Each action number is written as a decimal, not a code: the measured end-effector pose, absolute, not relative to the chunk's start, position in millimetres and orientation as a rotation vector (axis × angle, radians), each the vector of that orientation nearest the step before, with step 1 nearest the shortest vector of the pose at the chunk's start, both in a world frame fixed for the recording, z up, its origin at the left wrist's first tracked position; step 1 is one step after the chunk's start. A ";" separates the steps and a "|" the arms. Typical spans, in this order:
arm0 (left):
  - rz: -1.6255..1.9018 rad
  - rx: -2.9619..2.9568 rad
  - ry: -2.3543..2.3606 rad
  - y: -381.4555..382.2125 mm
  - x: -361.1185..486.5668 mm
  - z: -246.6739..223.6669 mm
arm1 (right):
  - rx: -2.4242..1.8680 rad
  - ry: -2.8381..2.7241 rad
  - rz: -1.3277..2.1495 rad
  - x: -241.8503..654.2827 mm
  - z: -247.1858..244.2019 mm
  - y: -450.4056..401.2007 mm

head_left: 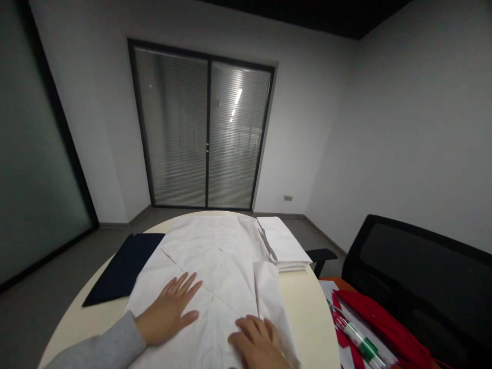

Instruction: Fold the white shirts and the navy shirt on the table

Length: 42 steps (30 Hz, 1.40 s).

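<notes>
A white garment (226,266), which looks like a long coat or shirt, lies spread over the round table with creases and a slanted seam or pocket edge across it. Along its right side runs a folded strip of the same cloth, perhaps a sleeve. My left hand (169,312) rests flat on the left part of the garment, fingers spread, holding nothing. Lower right, my right hand (259,343) lies on the cloth with its fingers slightly bent and apart; the picture's bottom edge cuts off part of it. I see nothing held in it.
The round pale table (317,302) carries a folded dark blue cloth (123,269) at left and a folded white stack (282,241) at back right. A black mesh chair (418,271) stands right, beside red cloth (380,318) and a clear-and-green packaged item (359,338).
</notes>
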<state>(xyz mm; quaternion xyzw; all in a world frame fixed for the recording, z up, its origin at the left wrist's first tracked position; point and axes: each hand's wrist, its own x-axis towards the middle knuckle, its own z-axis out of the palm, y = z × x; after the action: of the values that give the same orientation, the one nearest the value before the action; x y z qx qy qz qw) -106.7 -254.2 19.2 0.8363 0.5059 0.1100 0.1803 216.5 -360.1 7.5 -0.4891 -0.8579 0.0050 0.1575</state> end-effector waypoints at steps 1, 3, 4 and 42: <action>0.301 2.384 1.441 -261.6 -104.5 15.7 | -1.324 -2.558 0.087 210.6 24.5 -354.3; 0.313 2.401 1.493 -268.2 -97.1 12.4 | -1.197 -2.648 0.207 188.0 63.3 -338.5; 0.320 2.408 1.500 -268.5 -93.3 12.4 | -1.137 -2.689 0.263 170.6 81.6 -328.1; 0.448 2.447 1.629 -263.7 -88.9 28.5 | -0.788 -0.445 0.086 392.9 163.5 -294.9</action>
<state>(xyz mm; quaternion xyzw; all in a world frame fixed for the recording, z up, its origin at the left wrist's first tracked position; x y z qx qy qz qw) -88.9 -263.7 28.5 0.8200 0.5459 0.1500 0.0839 392.9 -294.9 163.5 -0.3806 -0.2149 0.0416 0.8985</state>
